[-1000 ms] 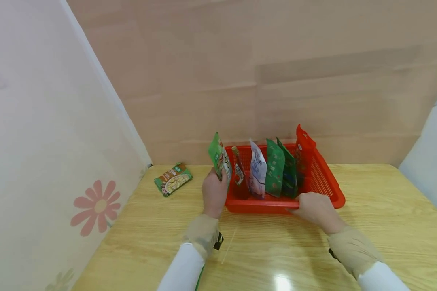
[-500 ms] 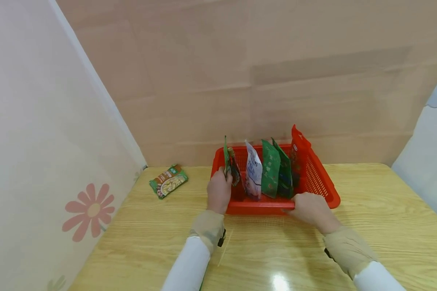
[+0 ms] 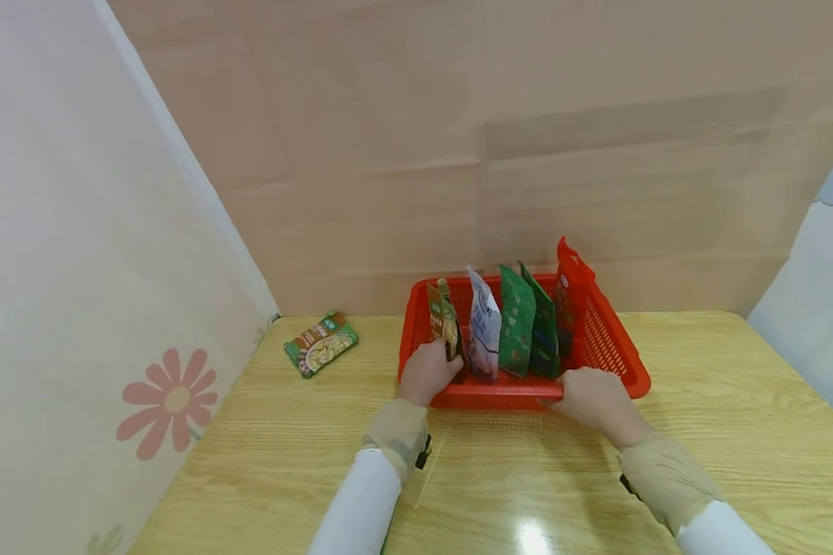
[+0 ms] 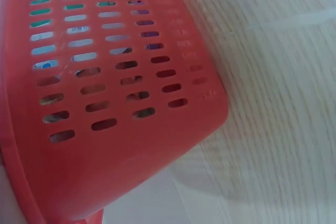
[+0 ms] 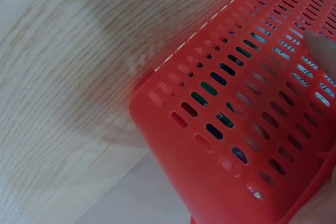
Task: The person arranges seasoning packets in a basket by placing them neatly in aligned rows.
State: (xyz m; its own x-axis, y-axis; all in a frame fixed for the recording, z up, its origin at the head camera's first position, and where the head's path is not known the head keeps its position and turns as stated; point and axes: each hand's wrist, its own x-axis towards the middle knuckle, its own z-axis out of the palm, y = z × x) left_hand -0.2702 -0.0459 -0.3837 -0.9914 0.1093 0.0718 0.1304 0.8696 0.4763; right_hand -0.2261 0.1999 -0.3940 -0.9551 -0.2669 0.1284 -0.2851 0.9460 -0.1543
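In the head view a red plastic basket [image 3: 507,395] stands on the table with upright bags and a bottle inside. My left hand [image 3: 426,371] reaches over its front left corner and holds a brown and green food packet [image 3: 445,317] upright. Just behind that packet shows the neck of a bottle [image 3: 443,287]. At the front rim, my right hand [image 3: 592,397] grips the basket. The right wrist view has a finger [image 5: 322,51] against the slotted wall [image 5: 210,156]. The left wrist view is mostly filled by the basket's outer wall [image 4: 115,161]; the held packet is hidden there.
Further right in the basket stand a white pouch [image 3: 484,330], a green bag [image 3: 517,320], a darker green bag [image 3: 544,331] and a tall red bag [image 3: 573,287]. Another food packet [image 3: 322,344] lies on the table [image 3: 284,462] to the left. A papered wall [image 3: 375,193] rises behind.
My left hand has moved right and down, taking the packet from the basket's left edge to inside it, beside the bottle, and turning it. My right hand stays on the rim.
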